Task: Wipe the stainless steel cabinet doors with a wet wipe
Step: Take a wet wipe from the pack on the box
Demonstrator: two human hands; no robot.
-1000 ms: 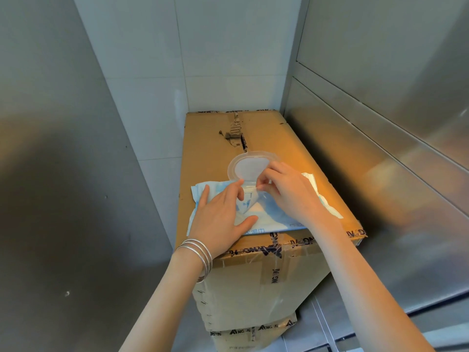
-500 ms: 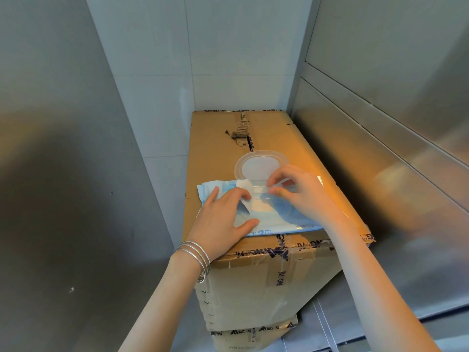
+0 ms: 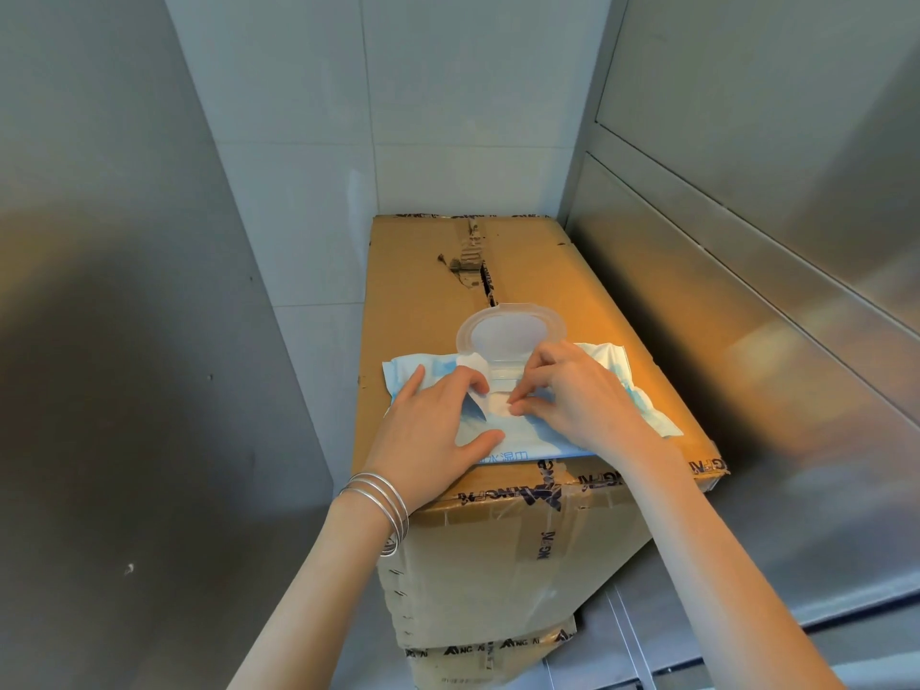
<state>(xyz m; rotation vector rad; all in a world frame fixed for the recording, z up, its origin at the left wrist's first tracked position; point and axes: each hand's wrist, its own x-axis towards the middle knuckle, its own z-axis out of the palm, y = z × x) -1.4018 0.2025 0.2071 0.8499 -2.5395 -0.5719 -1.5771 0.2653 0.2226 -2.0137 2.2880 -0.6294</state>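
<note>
A blue and white wet wipe pack lies on top of a tall cardboard box. Its clear round lid is flipped open toward the wall. My left hand lies flat on the pack's left half, fingers spread, holding it down. My right hand is over the opening, its fingertips pinching the white wipe that shows there. Stainless steel cabinet doors run along the right side.
A steel panel stands close on the left. White wall tiles are behind the box. A second cardboard box sits under the first. Silver bangles are on my left wrist.
My right hand's fingertips have come down from the lid hinge to the opening and now pinch the wipe. My left hand stays pressed on the pack.
</note>
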